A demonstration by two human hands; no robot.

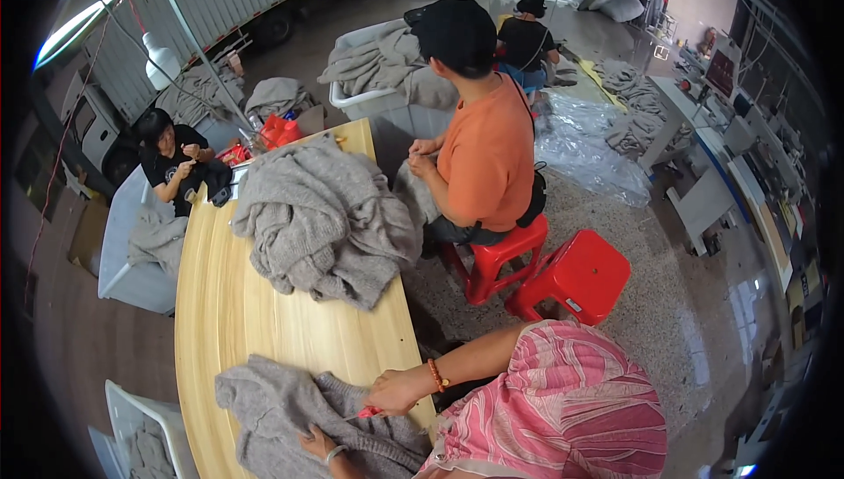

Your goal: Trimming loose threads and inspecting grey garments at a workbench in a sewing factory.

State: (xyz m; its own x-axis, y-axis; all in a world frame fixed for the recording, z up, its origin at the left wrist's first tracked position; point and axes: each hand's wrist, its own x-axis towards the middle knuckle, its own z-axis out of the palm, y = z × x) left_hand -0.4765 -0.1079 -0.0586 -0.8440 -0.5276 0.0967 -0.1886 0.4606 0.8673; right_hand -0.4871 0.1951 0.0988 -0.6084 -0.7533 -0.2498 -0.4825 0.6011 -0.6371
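A grey knit sweater (286,409) lies spread on the near end of the wooden table. My left hand (319,446), with a pale bangle at the wrist, is closed on a part of its knit. Above and to the right, my right hand (397,391) wears a beaded bracelet and grips a small red-handled tool (369,411). A thin tip points from the tool toward the left, just over the knit; its exact kind is too small to make out. Farther up the table rests a large heap of grey knitwear (325,215).
The wooden table (211,303) curves away from me. Beyond the heap, a person in an orange shirt (488,154) sits on a red stool (501,259), near another red stool (585,277). Someone in black (171,158) works at the far end. Plastic bins (132,277) line the left side.
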